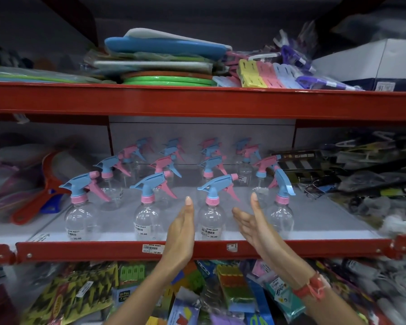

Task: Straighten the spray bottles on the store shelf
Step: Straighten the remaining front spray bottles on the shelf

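Clear spray bottles with blue and pink trigger heads stand in several rows on the white middle shelf (314, 221). In the front row, one bottle (210, 216) stands between my two hands, its blue head pointing left. My left hand (182, 231) is flat and open just to its left, fingers up. My right hand (251, 221) is open to its right, palm toward the bottle, not touching it. The front right bottle (280, 214) has its head turned a different way from the others. Two more front bottles (80, 216) (148, 219) stand to the left.
A red shelf rail (103, 250) with price tags runs along the front edge. Above, another red rail (197, 102) carries stacked mats and clothes pegs (263, 73). A red swatter (42, 184) lies left, hooks and clips (361, 174) lie right, and packaged goods (220, 294) fill the shelf below.
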